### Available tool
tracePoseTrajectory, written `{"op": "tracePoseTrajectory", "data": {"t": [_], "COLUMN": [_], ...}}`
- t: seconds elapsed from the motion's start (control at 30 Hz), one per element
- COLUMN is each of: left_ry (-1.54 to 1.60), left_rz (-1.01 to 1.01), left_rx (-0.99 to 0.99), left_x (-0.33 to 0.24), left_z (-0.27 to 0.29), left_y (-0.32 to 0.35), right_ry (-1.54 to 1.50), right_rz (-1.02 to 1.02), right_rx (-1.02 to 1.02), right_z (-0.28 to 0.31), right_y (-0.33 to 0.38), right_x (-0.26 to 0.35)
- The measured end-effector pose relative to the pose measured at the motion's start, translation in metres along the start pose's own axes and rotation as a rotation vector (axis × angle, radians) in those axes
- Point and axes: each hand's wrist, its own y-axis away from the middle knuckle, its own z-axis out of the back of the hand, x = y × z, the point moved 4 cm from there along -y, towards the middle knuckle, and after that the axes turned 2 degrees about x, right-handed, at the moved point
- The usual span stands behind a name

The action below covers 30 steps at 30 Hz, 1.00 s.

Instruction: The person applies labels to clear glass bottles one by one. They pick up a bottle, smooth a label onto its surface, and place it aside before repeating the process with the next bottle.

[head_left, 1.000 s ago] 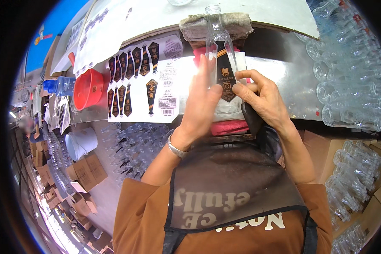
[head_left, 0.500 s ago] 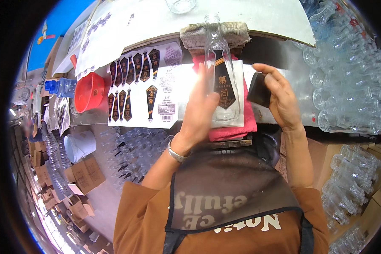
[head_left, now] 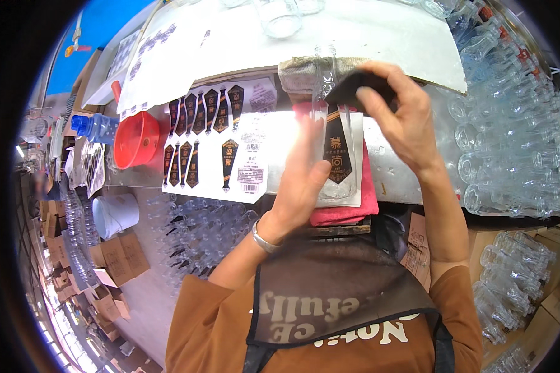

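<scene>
A clear glass bottle (head_left: 325,190) lies with its neck away from me, on white paper over a folded pink cloth (head_left: 372,180). Its neck rests on a rolled grey rag (head_left: 295,78). On its upper side is a black tie-shaped label (head_left: 337,146) with gold print. My left hand (head_left: 302,186) closes on the bottle's left side, thumb near the label's lower part, fingers blurred. My right hand (head_left: 407,115) pinches a dark flat scraper-like pad (head_left: 361,87) over the label's top end, partly hiding the bottle's shoulder; whether it touches cannot be seen.
A sheet of black labels (head_left: 249,161) lies left of the bottle, near a red plastic basin (head_left: 137,142) and a blue-capped jug (head_left: 96,127). Rows of clear bottles (head_left: 510,149) cover the right side. Glassware (head_left: 280,18) stands on the white board ahead. More bottles stand at lower left.
My right hand has carried the dark pad up and leftward, from beside the bottle to the label's top end. My left hand stays at the bottle. The whole view has shifted slightly.
</scene>
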Motion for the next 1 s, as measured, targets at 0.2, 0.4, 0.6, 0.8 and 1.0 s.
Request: {"op": "tracePoseTrajectory", "data": {"t": [0.2, 0.4, 0.6, 0.8, 1.0], "left_ry": [-0.02, -0.005, -0.008, -0.191, 0.014], "left_rz": [-0.017, -0.009, 0.17, 0.306, 0.263], "left_rx": [-0.003, -0.007, -0.049, -0.123, -0.202], "left_x": [0.004, 0.001, -0.006, -0.018, -0.008], "left_z": [0.0, -0.001, 0.017, 0.023, 0.004], "left_y": [0.001, 0.001, -0.021, -0.077, -0.081], "right_ry": [0.278, 0.438, -0.005, -0.344, -0.501], "right_rz": [0.297, 0.375, -0.01, -0.325, -0.353], "right_rx": [0.19, 0.315, -0.024, -0.131, -0.201], "right_z": [-0.01, -0.015, 0.015, 0.022, 0.021], "right_y": [-0.022, -0.036, -0.031, 0.012, 0.038], "right_x": [0.024, 0.031, 0.004, -0.02, -0.043]}}
